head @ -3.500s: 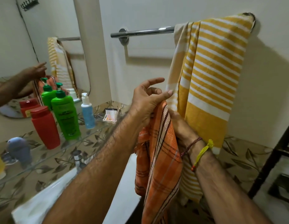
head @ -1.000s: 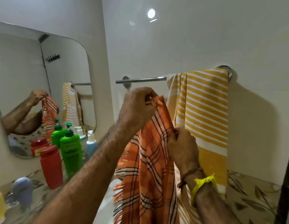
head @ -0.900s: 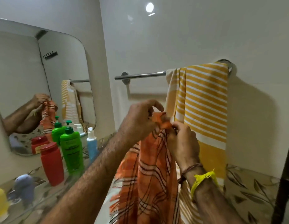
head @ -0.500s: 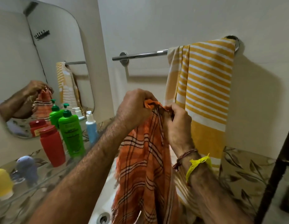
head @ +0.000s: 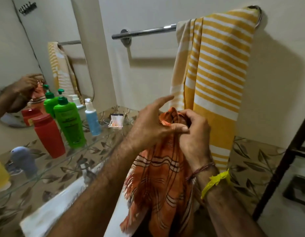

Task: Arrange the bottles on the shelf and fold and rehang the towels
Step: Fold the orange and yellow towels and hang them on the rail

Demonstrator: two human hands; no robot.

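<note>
Glass shelf, far left: yellow container, grey-blue bottle, red bottle, green pump bottle, small blue bottle stand upright in a rough row. Bottles judged largely arranged.

Centre: left hand, forefinger extended, thumb pressing the orange plaid towel near its top. Right hand just beside, closed around the bunched top edge. Towel hangs below both hands, over the sink, below the rail; fold unfinished, not hung.

Right: yellow striped towel draped on the towel rail; left stretch of rail bare. Remaining: finish fold, hang orange towel.
</note>
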